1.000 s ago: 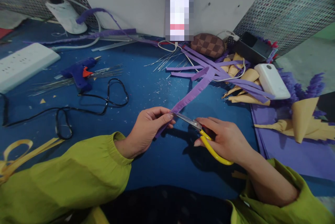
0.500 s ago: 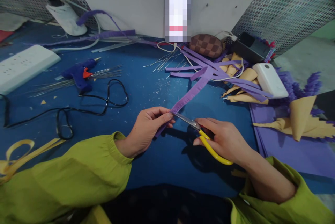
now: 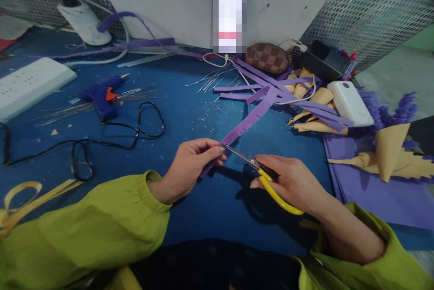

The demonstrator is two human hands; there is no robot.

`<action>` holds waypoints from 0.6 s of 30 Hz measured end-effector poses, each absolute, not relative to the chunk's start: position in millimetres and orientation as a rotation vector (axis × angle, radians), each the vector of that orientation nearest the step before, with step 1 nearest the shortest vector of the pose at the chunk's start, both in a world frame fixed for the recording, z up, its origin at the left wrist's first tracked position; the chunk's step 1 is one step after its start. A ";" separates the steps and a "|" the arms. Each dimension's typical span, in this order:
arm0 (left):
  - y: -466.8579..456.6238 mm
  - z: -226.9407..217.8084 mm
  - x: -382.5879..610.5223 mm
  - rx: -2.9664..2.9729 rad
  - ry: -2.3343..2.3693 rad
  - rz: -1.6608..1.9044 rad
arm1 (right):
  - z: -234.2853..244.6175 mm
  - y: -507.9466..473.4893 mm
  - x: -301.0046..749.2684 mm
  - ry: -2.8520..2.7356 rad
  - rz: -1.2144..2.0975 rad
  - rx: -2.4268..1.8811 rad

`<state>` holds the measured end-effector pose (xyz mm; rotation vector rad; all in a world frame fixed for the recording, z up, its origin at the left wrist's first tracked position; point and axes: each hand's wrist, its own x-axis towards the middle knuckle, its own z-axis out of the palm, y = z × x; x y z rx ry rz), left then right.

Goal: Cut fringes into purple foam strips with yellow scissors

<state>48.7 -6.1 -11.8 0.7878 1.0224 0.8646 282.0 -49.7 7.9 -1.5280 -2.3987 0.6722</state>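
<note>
In the near middle, the left hand (image 3: 195, 165) pinches a purple paper strip (image 3: 247, 121); the right hand (image 3: 293, 180) grips yellow-handled scissors (image 3: 278, 197), which could sever it by cutting too deep.

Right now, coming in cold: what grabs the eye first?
The yellow-handled scissors in the right hand, near the centre, blades at the purple strip pinched in the left hand. Then the bright, pixelated screen upright against the pale wall. On the left, a blue glue gun lies across thin wires.
</note>
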 end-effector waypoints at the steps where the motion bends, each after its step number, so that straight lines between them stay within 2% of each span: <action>1: -6.2 -11.8 48.6 0.791 1.024 0.865 | 7.8 -49.7 282.2 -2.400 0.676 -1.527; 13: -6.5 -12.5 47.3 0.823 1.015 0.844 | 11.6 -48.0 282.2 -2.337 0.854 -1.528; 18: -5.9 -11.0 49.6 0.780 1.001 0.871 | 9.5 -47.4 282.4 -2.341 0.795 -1.528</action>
